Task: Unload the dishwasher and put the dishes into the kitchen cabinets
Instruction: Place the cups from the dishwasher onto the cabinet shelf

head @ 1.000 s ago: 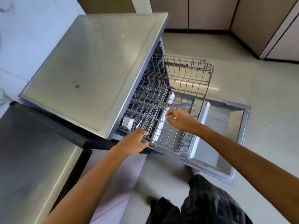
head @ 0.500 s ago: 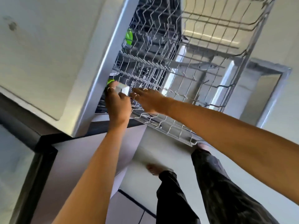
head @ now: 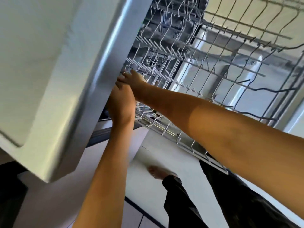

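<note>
The steel dishwasher [head: 98, 68] fills the left, and its pulled-out wire rack [head: 222, 68] stretches to the right with no dishes showing on it. Both my hands reach into the rack's near left corner, right under the dishwasher's front edge. My left hand [head: 120, 102] shows only its back; its fingers are hidden behind the edge and my right hand. My right hand [head: 134, 79] crosses above it, fingers among the rack tines. The view is blurred, and whatever either hand holds is hidden.
A lower rack rim [head: 185, 142] juts out under my right forearm. The open dishwasher door [head: 256, 99] lies beneath the racks. My legs in dark trousers [head: 181, 199] and a bare foot [head: 156, 172] stand on the pale floor. A dark cabinet [head: 9, 186] sits lower left.
My head has dropped lower and closer to the rack. Both hands have pushed deeper into the rack's left corner. The small white item my left hand touched is out of sight.
</note>
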Demonstrator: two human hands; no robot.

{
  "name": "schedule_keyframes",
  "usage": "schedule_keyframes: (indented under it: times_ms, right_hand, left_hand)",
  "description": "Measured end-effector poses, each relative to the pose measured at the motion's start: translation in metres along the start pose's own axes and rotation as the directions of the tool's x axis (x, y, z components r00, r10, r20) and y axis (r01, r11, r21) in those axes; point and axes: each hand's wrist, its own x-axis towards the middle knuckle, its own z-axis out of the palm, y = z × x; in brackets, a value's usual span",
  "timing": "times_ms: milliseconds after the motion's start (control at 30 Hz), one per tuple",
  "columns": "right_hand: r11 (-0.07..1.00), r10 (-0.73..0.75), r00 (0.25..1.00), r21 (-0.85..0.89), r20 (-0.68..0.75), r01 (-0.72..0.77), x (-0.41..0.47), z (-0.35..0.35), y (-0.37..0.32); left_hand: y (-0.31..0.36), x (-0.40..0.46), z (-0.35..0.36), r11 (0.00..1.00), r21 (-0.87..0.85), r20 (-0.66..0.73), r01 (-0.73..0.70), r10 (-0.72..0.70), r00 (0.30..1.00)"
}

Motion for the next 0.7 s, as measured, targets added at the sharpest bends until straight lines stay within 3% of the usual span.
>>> schedule_keyframes:
  times_ms: [133, 233, 533, 700]
  right_hand:
    - [0.995, -0.016, 0.997, -0.097, 0.073, 0.023, -0.011, 0.007, 0.000]
    - [0.982, -0.092, 0.994, -0.162, 0.064, 0.101, -0.025, 0.005, 0.010]
    - [0.989, -0.137, 0.990, -0.057, -0.045, 0.135, -0.079, 0.004, 0.035]
    - [0.992, -0.126, 0.991, -0.023, -0.047, 0.125, -0.096, 0.011, 0.050]
  left_hand:
    - [0.005, 0.018, 0.000, 0.995, -0.031, 0.090, 0.099, -0.096, 0.991]
    - [-0.005, 0.048, 0.015, 0.976, 0.119, 0.090, 0.183, -0.194, 0.977]
    - [-0.012, 0.086, 0.049, 0.908, 0.341, 0.261, 0.244, -0.341, 0.903]
    - [-0.012, 0.080, 0.056, 0.902, 0.362, 0.071, 0.236, -0.279, 0.958]
